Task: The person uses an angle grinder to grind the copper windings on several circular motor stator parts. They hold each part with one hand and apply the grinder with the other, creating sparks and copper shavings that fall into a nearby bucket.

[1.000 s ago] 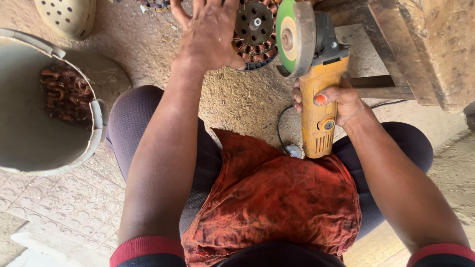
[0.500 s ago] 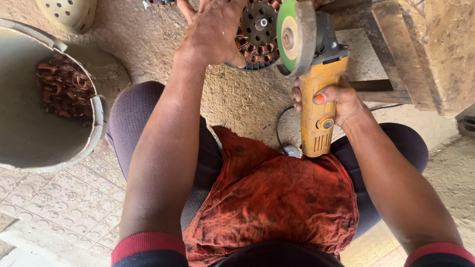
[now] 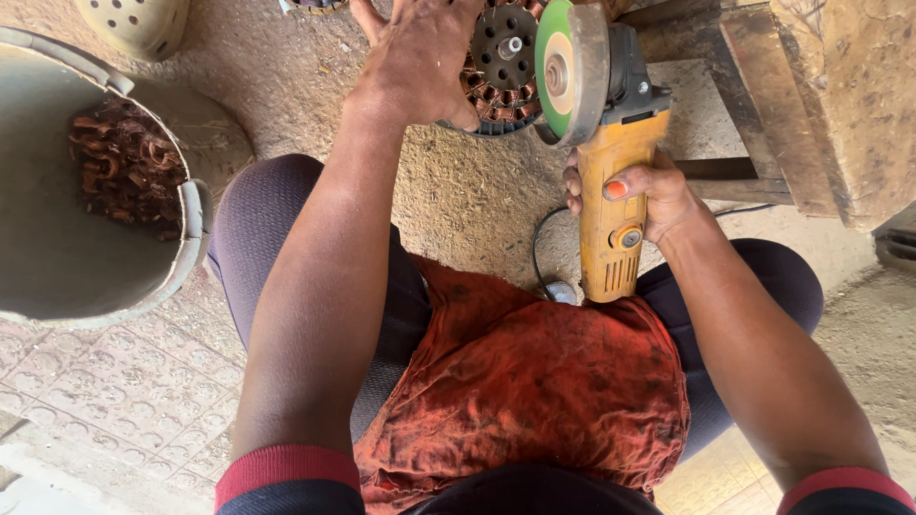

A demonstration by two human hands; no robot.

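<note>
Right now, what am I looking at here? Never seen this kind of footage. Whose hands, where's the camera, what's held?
There is no machine filming: one camera sits on a person's head and looks down over their lap, so both arms are the wearer's own. The right hand grips the yellow body of an angle grinder, whose green disc points away from the wearer. The left hand rests on a round metal part with copper windings, holding it against the sandy ground. A red cloth covers the lap. To the left stands a pale bucket holding copper scraps. A wooden block sits at the right.
</note>
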